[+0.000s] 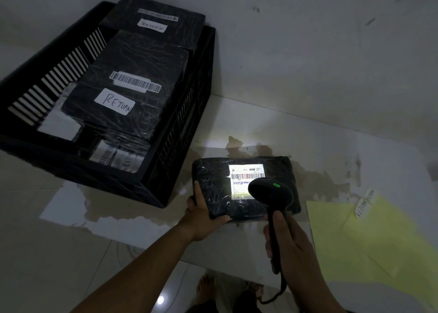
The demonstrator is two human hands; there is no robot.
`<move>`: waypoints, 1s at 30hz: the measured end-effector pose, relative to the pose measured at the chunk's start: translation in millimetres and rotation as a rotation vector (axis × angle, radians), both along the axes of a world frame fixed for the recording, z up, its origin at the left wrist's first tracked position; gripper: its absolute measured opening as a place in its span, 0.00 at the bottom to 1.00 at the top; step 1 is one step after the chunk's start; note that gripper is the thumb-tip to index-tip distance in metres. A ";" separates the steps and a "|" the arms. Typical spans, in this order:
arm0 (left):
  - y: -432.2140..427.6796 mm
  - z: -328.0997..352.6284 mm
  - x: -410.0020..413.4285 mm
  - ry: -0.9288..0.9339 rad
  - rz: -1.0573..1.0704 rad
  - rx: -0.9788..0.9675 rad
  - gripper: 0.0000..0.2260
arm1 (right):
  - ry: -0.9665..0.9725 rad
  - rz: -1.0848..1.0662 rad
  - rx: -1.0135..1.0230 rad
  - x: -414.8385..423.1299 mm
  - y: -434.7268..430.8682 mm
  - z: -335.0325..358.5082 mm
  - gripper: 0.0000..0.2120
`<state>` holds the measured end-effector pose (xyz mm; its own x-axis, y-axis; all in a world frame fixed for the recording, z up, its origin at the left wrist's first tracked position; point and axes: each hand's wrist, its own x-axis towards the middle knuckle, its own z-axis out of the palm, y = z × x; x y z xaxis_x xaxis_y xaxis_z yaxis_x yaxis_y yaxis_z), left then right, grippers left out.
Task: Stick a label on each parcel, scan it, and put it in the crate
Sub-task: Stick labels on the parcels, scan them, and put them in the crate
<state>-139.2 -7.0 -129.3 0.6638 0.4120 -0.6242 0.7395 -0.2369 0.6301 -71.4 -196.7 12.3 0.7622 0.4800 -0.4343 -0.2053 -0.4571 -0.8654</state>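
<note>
Closest to me, my right hand grips the black scanner by its handle and points its light at the white label on the parcel. My left hand holds the parcel's near corner. The parcel lies on the surface, just beside the crate. The shiny wrap could glare and spoil the scan. My one-corner hold could also slip.

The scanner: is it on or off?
On: a green lamp glows on the scanner, and light falls on the label.
</note>
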 end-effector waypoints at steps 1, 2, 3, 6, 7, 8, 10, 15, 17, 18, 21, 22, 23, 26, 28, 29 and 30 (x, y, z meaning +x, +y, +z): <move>0.1 -0.2 -0.1 0.001 0.000 -0.001 0.60 | -0.001 -0.002 0.000 -0.5 0.0 0.8 0.24; 0.3 0.0 0.0 0.001 -0.001 0.000 0.60 | -0.002 -0.005 -0.001 -0.9 -0.1 1.6 0.24; 0.4 0.1 -0.1 0.001 -0.003 0.000 0.60 | -0.002 -0.009 -0.003 -1.1 -0.2 2.0 0.24; 0.5 0.0 0.2 0.002 -0.003 -0.001 0.60 | -0.006 -0.017 -0.014 -2.1 -0.5 2.6 0.25; 0.4 0.0 0.2 0.002 -0.002 -0.002 0.60 | -0.010 -0.018 -0.018 -2.5 -0.5 2.9 0.25; 0.5 0.1 0.3 0.002 -0.001 -0.003 0.60 | -0.013 -0.018 -0.020 -2.8 -0.6 3.2 0.25; 0.6 -0.3 0.2 0.005 0.000 -0.006 0.61 | -0.016 -0.014 -0.023 -3.3 -0.8 3.9 0.25; 0.8 -1.7 0.0 0.002 -0.003 -0.006 0.61 | -0.037 -0.011 -0.019 -7.0 -1.5 10.6 0.26; 1.4 -2.1 -0.7 0.001 -0.005 0.000 0.61 | -0.043 -0.018 -0.011 -8.4 -1.3 14.9 0.26; 1.6 -2.5 -1.0 0.002 -0.006 -0.002 0.61 | -0.038 -0.019 -0.010 -8.9 -1.3 16.4 0.26; 1.3 -2.4 -1.3 -0.001 -0.011 -0.002 0.61 | -0.025 -0.026 -0.022 -8.5 -1.6 17.3 0.27; 1.0 -1.7 -1.2 -0.004 -0.009 -0.001 0.60 | -0.024 -0.030 -0.027 -8.3 -1.5 17.5 0.27; 0.9 -1.3 -1.3 -0.006 -0.005 -0.002 0.60 | -0.027 -0.030 -0.030 -8.3 -1.8 17.8 0.28; 0.2 -0.8 -1.5 -0.006 0.001 -0.001 0.60 | -0.040 -0.025 -0.038 -8.5 -2.3 18.9 0.29; 0.2 -1.2 -1.1 -0.007 0.000 0.005 0.60 | -0.029 -0.023 -0.044 -7.8 -2.2 18.7 0.27; 0.4 -1.3 -0.9 -0.005 0.000 0.009 0.61 | -0.020 -0.017 -0.046 -7.6 -2.2 18.4 0.27; 0.8 -1.5 -0.8 -0.002 -0.001 0.007 0.61 | -0.012 -0.012 -0.046 -7.6 -2.1 18.3 0.28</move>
<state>-140.0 -6.3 -130.8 0.6658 0.4159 -0.6195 0.7377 -0.2422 0.6302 -79.0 -198.8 30.6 0.7731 0.4505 -0.4465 -0.2011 -0.4935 -0.8461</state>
